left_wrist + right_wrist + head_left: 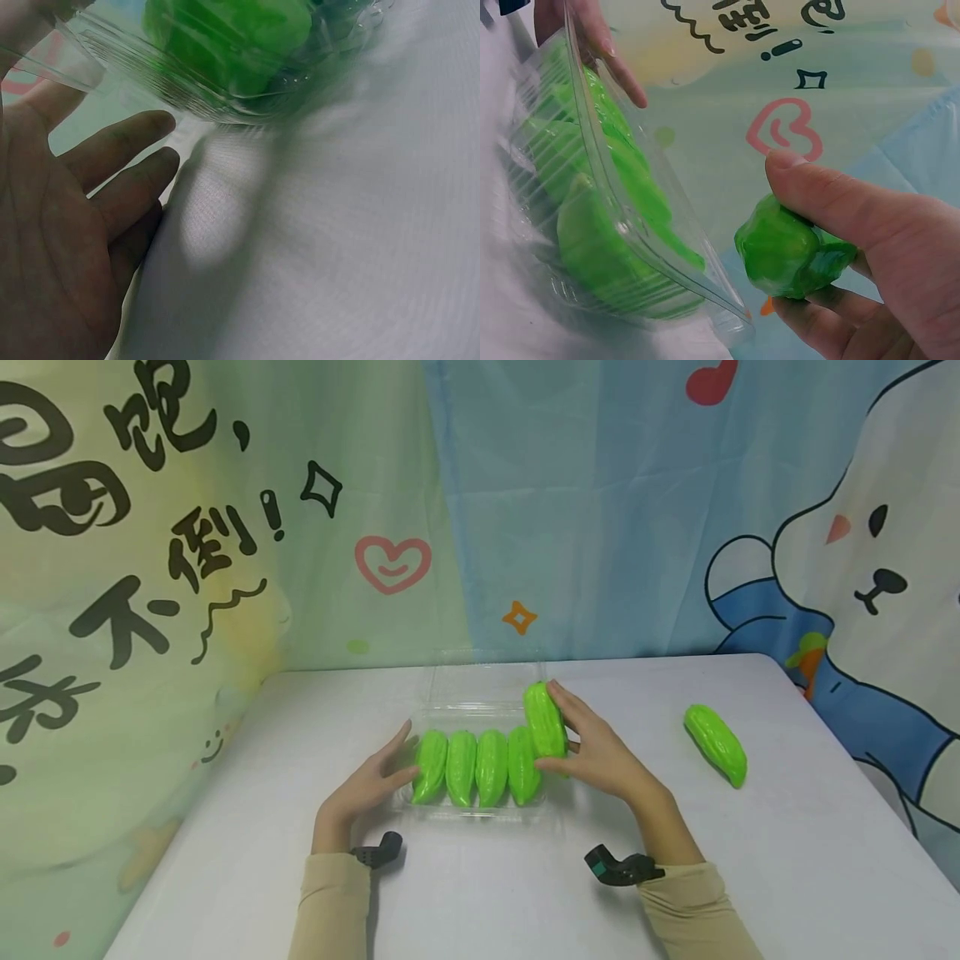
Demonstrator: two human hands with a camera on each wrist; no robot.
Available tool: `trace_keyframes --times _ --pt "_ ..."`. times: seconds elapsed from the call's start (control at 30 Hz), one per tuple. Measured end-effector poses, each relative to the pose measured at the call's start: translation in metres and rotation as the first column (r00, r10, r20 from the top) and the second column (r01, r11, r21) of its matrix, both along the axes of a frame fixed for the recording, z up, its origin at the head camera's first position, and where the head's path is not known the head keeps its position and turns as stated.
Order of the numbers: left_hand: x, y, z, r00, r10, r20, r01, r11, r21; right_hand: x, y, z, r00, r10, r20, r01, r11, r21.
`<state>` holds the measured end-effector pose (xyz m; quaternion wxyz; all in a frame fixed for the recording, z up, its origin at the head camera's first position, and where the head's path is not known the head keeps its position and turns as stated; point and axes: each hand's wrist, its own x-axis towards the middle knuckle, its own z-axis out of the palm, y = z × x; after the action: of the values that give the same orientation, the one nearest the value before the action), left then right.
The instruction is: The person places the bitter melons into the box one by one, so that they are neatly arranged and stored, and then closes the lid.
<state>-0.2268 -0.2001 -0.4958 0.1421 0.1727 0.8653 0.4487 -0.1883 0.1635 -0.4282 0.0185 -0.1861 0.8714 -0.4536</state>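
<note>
You are looking down at a white table (480, 893) set against a cartoon backdrop cloth (225, 527). At the centre of the head view sits a clear plastic tray (480, 693), and four bright green toy gourds (476, 767) lie side by side in it, upright in the frame.

Your right hand (592, 747) comes in from the lower right and holds a fifth gourd (545, 720) at the right end of the row — thumb under its near end, fingers curled over its far side. That gourd is tilted, its top leaning toward the upper left, raised above the others. In the right wrist view the same gourd (791, 255) is pinched between thumb and fingertips, just beside the tray's rim (652, 225).

Your left hand (375, 781) rests at the left end of the tray with straight, relaxed fingers touching the tray's edge by the leftmost gourd — it grips nothing. The left wrist view shows the open palm (60, 247) beside the tray wall (187, 97).

A sixth gourd (716, 745) lies alone on the table at the right of the frame, well apart from the tray.
</note>
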Motion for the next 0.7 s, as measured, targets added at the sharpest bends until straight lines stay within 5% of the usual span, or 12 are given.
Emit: trace_keyframes --times 0.7 --pt "-0.001 -0.001 0.000 1.000 -0.015 0.011 0.015 1.000 -0.003 0.001 -0.022 -0.003 0.999 -0.001 0.038 0.003 0.999 -0.052"
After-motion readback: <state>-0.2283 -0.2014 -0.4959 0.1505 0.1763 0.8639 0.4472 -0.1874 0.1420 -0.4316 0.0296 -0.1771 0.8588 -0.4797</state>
